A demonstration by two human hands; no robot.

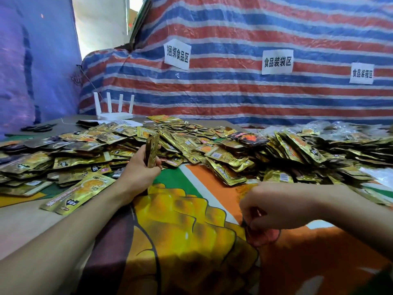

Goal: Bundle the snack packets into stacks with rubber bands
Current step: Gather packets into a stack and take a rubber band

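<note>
Your left hand (139, 169) grips a thin upright stack of packets (152, 149) at mid-frame before the loose heap (223, 158) on the bench (19, 226), your right hand (276, 207) at lower right is curled on I cannot tell what, and these light, slippery foil packets want squeezing across their flat faces.

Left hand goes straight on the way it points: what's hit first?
Probably the heap of loose snack packets just beyond the upright stack that the left hand grips. Depth is unclear, but nothing else shows between them.
</note>
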